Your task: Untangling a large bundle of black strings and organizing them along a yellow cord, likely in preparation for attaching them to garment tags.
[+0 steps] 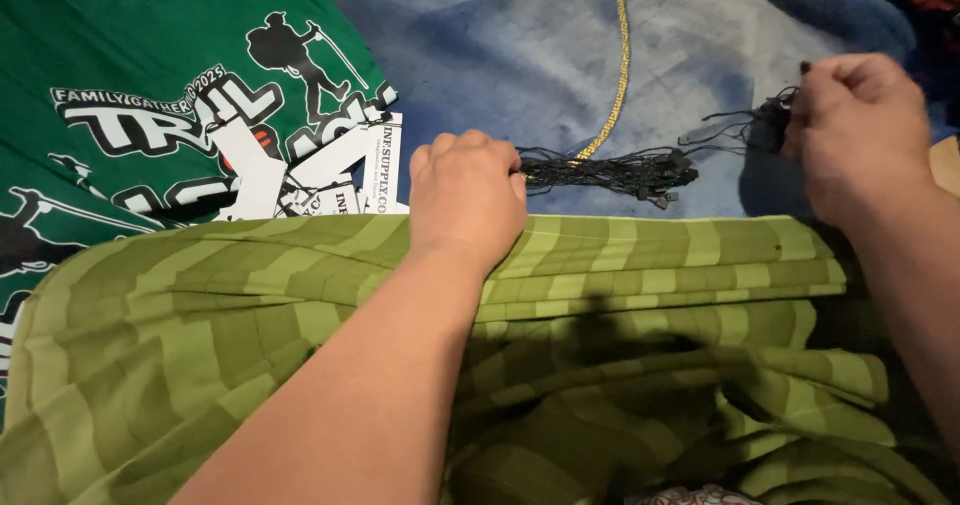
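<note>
My left hand (pixel 465 193) rests fist-like at the far edge of a green striped folded cloth (pixel 640 275) and grips one end of a bundle of black tag strings (pixel 610 173). My right hand (pixel 860 130) is closed on a few black strings (pixel 745 125) pulled out of that bundle, up and to the right. The strings lie over a blue-grey fabric (pixel 500 45).
A dark green printed shirt (pixel 120 95) lies at the left, with several white paper tags (pixel 330 180) piled on it. A yellow braided cord (pixel 622 55) runs across the blue-grey fabric from the top toward the string bundle.
</note>
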